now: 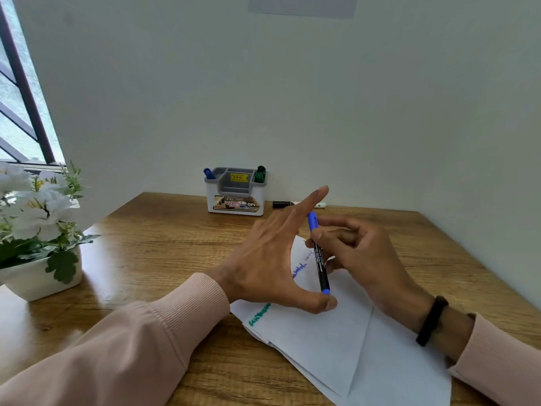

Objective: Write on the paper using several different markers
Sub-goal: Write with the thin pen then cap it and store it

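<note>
- Right hand (pixel 369 253) grips a blue marker (pixel 318 254), fingers wrapped round the upper barrel; black body, blue cap end pointing up and away, blue end pointing down toward the person.
- Left hand (pixel 272 259) is spread and holds nothing; index finger stretched up and forward, thumb tip touching or just beside the marker's lower blue end, can't tell which.
- White paper (pixel 336 332) lies on the tabletop (pixel 164 244) under both hands, several overlapping sheets at an angle, a crease running down the top one.
- Green writing (pixel 259 315) below the left hand at the sheet's near-left edge; blue writing (pixel 298 269) between the two hands, partly hidden by the left palm.
- Black band (pixel 432 320) on the right wrist; pink ribbed sleeves on both arms.
- Beyond the hands, against the wall: white-and-grey pen holder (pixel 236 191) with a blue marker (pixel 208 173) at its left end, a green marker (pixel 260 174) at its right.
- Just right of the holder a black-capped white marker (pixel 298 204) lies flat, partly hidden behind the left index finger.
- Far left of the left hand: white pot of white flowers (pixel 38 227).
</note>
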`<action>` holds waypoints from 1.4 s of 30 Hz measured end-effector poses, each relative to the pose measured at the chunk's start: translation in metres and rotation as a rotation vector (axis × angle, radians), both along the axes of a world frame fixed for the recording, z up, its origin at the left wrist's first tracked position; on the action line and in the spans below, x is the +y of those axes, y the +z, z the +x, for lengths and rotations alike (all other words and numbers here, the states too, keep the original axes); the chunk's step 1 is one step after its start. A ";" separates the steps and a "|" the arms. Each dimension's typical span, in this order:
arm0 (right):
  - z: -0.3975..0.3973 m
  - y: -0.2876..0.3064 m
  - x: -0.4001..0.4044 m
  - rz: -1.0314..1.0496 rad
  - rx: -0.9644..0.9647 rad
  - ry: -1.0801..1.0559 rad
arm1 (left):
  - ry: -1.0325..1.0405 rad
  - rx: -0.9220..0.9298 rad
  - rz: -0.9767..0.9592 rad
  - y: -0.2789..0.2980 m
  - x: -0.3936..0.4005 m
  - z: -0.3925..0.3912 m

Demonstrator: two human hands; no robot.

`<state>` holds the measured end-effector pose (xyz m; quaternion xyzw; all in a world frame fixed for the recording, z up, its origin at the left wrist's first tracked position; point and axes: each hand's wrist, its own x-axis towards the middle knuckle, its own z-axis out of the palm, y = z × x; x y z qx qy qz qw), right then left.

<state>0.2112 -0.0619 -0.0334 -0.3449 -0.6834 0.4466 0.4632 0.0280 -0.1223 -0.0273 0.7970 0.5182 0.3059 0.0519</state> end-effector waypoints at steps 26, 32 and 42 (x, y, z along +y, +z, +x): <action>-0.068 0.074 0.024 0.328 0.127 -0.084 | 0.215 -0.176 -0.075 -0.025 0.041 -0.054; -0.131 0.072 0.041 0.527 -0.034 -0.090 | 0.225 -0.182 -0.099 -0.025 0.039 -0.053; -0.199 0.066 0.065 0.770 -0.251 -0.109 | 0.211 -0.201 -0.062 -0.031 0.046 -0.057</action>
